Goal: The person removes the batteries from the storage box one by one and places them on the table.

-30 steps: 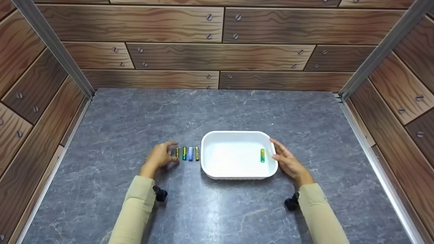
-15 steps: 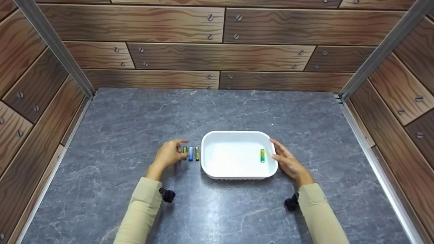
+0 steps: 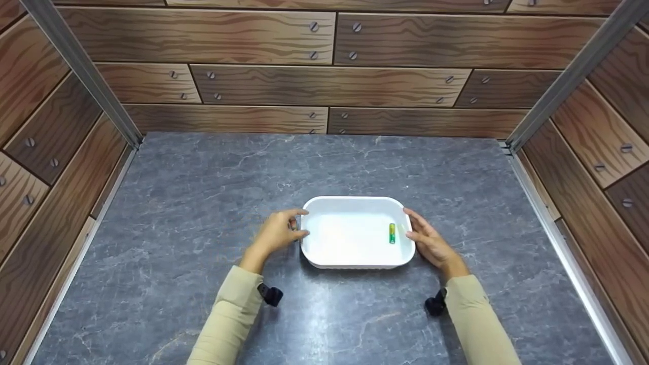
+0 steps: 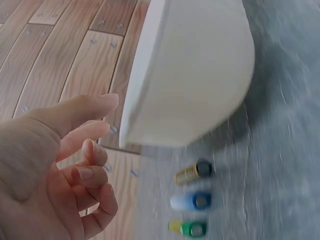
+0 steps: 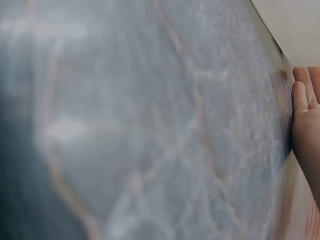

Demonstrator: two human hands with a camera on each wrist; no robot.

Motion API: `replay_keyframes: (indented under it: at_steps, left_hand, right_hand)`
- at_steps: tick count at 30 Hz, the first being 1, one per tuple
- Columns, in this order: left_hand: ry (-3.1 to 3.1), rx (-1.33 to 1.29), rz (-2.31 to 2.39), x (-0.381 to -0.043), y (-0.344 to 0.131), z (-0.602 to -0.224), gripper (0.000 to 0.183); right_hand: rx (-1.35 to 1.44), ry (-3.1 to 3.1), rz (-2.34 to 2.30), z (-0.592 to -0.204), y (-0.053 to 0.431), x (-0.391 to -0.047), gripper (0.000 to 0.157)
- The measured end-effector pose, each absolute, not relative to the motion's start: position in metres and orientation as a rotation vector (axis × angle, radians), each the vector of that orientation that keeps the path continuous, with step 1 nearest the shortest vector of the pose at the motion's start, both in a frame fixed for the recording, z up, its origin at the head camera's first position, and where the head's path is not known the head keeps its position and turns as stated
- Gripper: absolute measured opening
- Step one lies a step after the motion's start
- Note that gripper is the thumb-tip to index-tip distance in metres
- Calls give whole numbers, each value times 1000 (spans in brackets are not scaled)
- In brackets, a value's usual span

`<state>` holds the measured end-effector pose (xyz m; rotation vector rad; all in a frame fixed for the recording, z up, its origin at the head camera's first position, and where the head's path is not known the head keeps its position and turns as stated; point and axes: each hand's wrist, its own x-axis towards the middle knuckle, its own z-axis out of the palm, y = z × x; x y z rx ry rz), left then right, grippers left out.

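A white plastic tub (image 3: pixel 357 265) stands on the grey marbled table, with one green-and-yellow battery (image 3: pixel 392 233) inside near its right end. My right hand (image 3: pixel 433 246) holds the tub's right end, its thumb over the rim and fingers along the outer wall. At the left end, my left hand (image 3: pixel 276 234) has thumb and forefinger spread right at the rim, with nothing between them. Below that hand, the left wrist view shows a gold-and-black battery (image 4: pixel 194 171), a blue battery (image 4: pixel 191 201) and another green-and-yellow battery (image 4: pixel 187 228) in a row; the head view hides them.
Wood-plank printed walls (image 3: pixel 324 83) enclose the table (image 3: pixel 203 167) at the back and both sides. Metal rails (image 3: pixel 563 243) run along the side edges. Small black wrist cameras (image 3: pixel 270 295) hang beside each cuff.
My left hand has moved right, over the row of batteries, to the tub's left rim. The right hand and the tub have stayed put.
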<state>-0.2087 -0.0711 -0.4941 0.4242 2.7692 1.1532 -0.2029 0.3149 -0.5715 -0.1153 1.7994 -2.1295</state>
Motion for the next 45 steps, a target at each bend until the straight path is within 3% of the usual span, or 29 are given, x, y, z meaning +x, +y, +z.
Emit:
replay_keyframes:
  at_steps: [18, 45]
  left_hand:
    - [2699, 658, 1147, -204, -16, -490, 44]
    - [2632, 701, 976, -198, 69, -503, 44]
  right_hand:
    - [-119, 1793, -2154, -572, 316, -202, 70]
    - [-182, 1776, -2177, -576, 318, -202, 67]
